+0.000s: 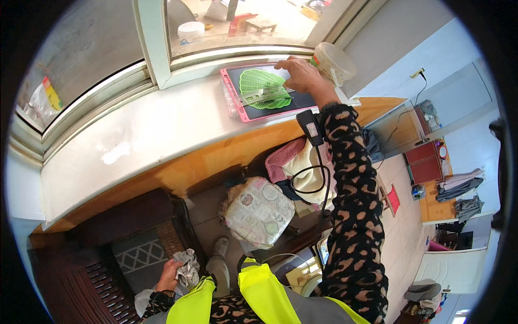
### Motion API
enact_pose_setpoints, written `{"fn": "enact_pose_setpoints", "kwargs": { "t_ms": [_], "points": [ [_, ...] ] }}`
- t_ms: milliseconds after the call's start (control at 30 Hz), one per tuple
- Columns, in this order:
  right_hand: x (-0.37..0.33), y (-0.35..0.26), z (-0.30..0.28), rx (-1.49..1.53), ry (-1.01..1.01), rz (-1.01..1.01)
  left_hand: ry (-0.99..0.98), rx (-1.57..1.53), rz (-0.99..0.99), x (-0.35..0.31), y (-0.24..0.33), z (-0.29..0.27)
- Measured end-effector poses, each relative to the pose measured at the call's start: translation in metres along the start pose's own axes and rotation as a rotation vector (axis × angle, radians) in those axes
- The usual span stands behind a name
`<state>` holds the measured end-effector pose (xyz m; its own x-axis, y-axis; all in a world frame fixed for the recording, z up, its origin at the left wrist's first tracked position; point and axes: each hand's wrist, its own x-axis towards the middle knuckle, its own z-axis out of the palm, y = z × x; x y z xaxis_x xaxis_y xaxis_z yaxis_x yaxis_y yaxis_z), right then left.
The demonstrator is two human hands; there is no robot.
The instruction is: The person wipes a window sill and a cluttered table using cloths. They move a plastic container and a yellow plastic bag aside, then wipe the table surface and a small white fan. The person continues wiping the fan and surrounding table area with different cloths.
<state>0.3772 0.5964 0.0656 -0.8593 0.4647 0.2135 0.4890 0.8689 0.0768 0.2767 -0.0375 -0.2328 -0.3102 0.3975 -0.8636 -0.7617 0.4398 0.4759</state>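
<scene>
Though crumpled, cloth in left hand

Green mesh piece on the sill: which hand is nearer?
Right. The right hand is at the upper-right edge of the green mesh piece; whether they touch is unclear. The left hand is far below in the view, holding a crumpled grey cloth.

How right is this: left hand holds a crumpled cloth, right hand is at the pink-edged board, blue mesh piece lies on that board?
Not blue: the head view shows the mesh piece on the pink-edged board is green. The rest stands.
</scene>
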Motion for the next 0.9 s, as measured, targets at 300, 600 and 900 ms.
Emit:
{"fn": "enact_pose_setpoints", "kwargs": {
  "t_ms": [300, 600, 900],
  "points": [
    [-0.169, -0.112, 0.068, 0.954, 0.605, 0.575, -0.259, 0.092, -0.055, 0.002, 0.015, 0.034],
    [-0.138, -0.125, 0.128, 2.155, 0.706, 0.763, -0.278, 0.104, -0.057, 0.012, 0.027, 0.085],
    [-0.397, -0.293, 0.198, 1.385, 0.025, 0.949, -0.235, 0.265, -0.187, 0.041, 0.022, 0.08]
  ]
}}
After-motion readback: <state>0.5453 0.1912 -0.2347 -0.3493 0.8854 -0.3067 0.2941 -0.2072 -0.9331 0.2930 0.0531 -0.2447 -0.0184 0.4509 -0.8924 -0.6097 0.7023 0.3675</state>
